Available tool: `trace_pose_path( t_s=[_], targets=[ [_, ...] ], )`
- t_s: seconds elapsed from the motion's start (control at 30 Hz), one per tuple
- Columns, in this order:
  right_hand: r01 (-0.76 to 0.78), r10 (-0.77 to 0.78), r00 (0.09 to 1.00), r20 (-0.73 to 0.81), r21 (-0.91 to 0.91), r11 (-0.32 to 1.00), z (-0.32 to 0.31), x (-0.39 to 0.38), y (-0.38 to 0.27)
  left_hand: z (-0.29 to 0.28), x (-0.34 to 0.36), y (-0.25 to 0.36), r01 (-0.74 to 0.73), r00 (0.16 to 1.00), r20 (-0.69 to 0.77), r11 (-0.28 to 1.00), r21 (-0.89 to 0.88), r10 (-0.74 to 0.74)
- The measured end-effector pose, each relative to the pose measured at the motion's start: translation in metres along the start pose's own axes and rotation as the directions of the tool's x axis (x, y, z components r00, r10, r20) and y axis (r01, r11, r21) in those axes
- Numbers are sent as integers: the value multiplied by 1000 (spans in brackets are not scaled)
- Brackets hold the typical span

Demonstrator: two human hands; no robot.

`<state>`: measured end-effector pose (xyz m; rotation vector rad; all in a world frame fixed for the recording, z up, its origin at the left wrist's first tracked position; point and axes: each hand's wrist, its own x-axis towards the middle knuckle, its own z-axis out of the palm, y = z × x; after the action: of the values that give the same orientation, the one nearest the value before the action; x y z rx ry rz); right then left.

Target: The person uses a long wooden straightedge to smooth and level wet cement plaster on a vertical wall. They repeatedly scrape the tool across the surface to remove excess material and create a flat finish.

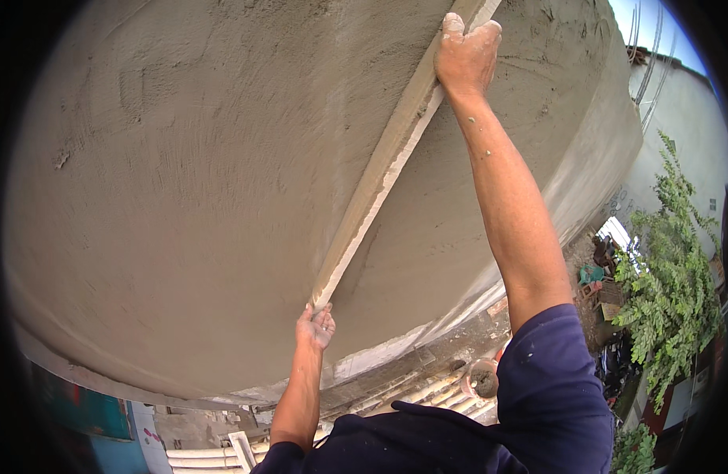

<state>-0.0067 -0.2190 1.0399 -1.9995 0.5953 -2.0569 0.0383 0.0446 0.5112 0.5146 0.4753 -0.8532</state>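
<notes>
A long straight wooden board (388, 162) slants across a wall of wet grey plaster (190, 174), from the lower middle to the top right. Near the board's upper part, my right hand (468, 59) is wrapped round it, arm stretched up, with plaster smeared on the fingers. At the lower end, my left hand (317, 325) grips the board from below, fingers curled. One long edge of the board carries a ragged strip of pale plaster. The board appears to lie against the plaster, though the exact contact is hidden. Splashes of plaster dot my right forearm.
Below me are bamboo poles (439, 389) and a bucket (482, 379) with grey mix in it. A leafy tree (668, 292) stands at the right, before a pale building (688, 134). Thin metal rods (656, 67) rise at the upper right. Clutter lies on the ground beside the tree.
</notes>
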Motion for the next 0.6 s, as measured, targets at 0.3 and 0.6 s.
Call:
trace_pose_path(
  t_s=[0.3,0.6],
  targets=[
    [-5,9,997,70,-54,999,-8,-13,-14,-19,19,2,7,998,-58,994,110,-1],
    [-3,10,998,-57,130,992,-18,1,-24,0,-2,4,-2,1000,21,994,110,-1]
  ],
)
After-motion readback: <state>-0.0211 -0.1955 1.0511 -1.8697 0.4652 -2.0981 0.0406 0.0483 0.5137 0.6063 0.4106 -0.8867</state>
